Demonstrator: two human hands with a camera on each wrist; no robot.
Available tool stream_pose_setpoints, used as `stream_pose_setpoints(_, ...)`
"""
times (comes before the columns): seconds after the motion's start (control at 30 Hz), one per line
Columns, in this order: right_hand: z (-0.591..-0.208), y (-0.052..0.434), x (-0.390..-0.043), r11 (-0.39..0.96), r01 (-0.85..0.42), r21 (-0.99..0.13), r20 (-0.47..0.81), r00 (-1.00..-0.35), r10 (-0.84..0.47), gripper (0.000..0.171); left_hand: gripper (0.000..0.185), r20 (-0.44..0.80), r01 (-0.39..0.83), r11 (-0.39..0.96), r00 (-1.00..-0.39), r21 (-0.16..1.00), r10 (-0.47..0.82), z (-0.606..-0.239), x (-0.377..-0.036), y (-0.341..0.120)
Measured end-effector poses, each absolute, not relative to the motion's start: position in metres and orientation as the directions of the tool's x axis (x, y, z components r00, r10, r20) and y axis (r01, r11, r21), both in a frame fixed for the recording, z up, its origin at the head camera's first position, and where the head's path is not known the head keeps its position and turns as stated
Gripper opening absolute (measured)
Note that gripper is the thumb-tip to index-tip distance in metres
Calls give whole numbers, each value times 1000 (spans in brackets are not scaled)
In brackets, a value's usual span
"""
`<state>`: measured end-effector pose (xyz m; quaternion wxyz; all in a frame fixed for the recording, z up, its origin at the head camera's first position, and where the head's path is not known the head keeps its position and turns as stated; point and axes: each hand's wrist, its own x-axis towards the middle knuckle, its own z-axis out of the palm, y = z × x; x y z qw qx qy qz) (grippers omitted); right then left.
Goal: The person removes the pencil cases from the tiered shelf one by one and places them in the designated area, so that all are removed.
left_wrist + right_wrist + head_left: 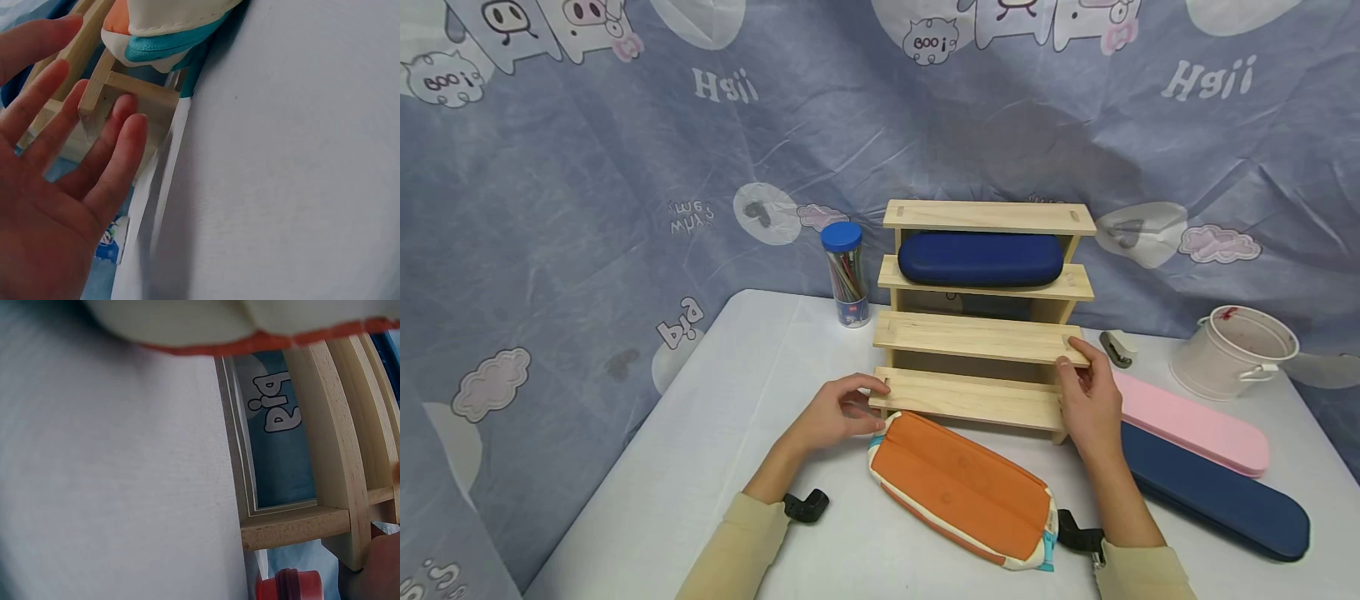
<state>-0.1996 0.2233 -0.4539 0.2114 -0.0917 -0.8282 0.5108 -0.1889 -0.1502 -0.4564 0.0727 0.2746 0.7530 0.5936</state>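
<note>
Both hands hold the stepped wooden rack (981, 337) on the white table (685, 467): the left hand (838, 412) rests relaxed fingers against the bottom step's left end, and the right hand (1086, 396) grasps the right end. 1 navy hard case (981, 258) already sits on an upper shelf. The orange pencil pouch (962, 487), pink case (1191, 425) and dark blue case (1217, 492) lie unshelved on the table.

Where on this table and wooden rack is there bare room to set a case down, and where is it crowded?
Free: the rack's two lower steps and top board; the table's left side, between the pencil tube and the left hand. Crowded: the right, with pink case, navy case, bucket; the orange pouch fills the front.
</note>
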Motion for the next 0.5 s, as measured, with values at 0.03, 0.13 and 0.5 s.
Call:
stream_pose_setpoints(0.03,-454,223,-199,464,-64,-884,257,-894,368,43,47,211,323,145,-836,935,506,-460,-191,-151)
stream_pose_setpoints(0.13,-455,223,-199,464,-66,-883,259,-894,366,43,50,182,291,128,-827,948,532,-469,-195,-155)
stream_pose_setpoints(0.5,-453,223,-199,462,-63,-885,255,-896,365,43,61,80,251,147,-713,957,696,-466,-195,-156)
